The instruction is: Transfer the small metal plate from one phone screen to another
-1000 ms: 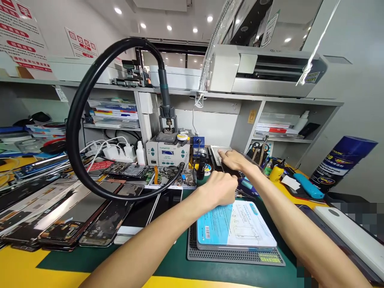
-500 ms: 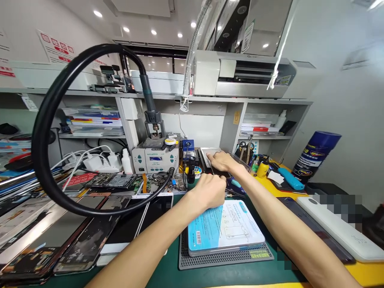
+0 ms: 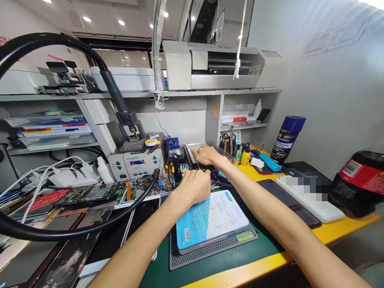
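My left hand (image 3: pixel 196 186) is closed in a fist just above the far left part of a blue and white flat package (image 3: pixel 214 222). A thin rod-like piece shows between my two hands, but what the left fist grips is hidden. Farther back, my right hand (image 3: pixel 207 155) reaches over a flat silver-and-dark tray-like object (image 3: pixel 192 149), its fingers extended onto the surface and partly out of sight. The package lies on a grey perforated mat (image 3: pixel 207 256) on the green work surface.
Phone parts (image 3: pixel 57 236) and a soldering station (image 3: pixel 136 162) with a looping black hose (image 3: pixel 120 222) crowd the left. Right stand a blue spray can (image 3: pixel 286 140), a white power bank-like slab (image 3: pixel 310 200) and a dark bottle with red label (image 3: pixel 357 184). Shelves rise behind.
The view has turned to the right, so the bench shifts left and the dark bottle comes into sight. Both hands keep nearly the same places over the package and the tray-like object.
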